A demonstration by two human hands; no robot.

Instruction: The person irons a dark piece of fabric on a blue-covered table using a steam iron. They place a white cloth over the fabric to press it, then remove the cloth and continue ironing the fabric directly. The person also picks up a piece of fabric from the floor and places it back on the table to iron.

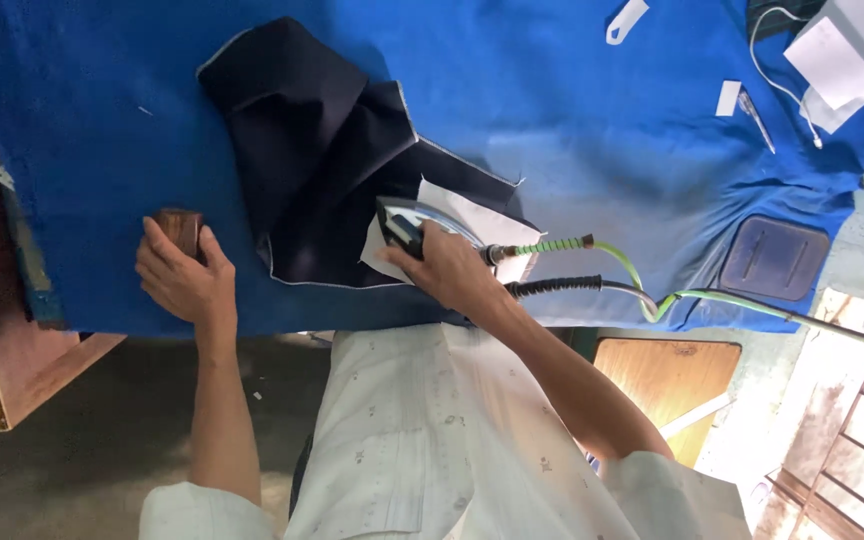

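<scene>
Pressing w/ right hand [449, 268]: grip wrapped tight round handle of steam iron [420, 226], which sits on white paper piece [472, 222] over dark navy fabric [322, 150], centre of worktop [602, 130]. Left hand [184, 280]: fingers curled onto small wooden block [181, 227] near front edge. Worktop covered in blue cloth, slightly scorched-pale by the iron. Green hose [632, 272] & black cable [562, 287] trail right. Grey iron rest pad [774, 258] at right; white papers [847, 55] far corner. Concrete floor [102, 440] below.
</scene>
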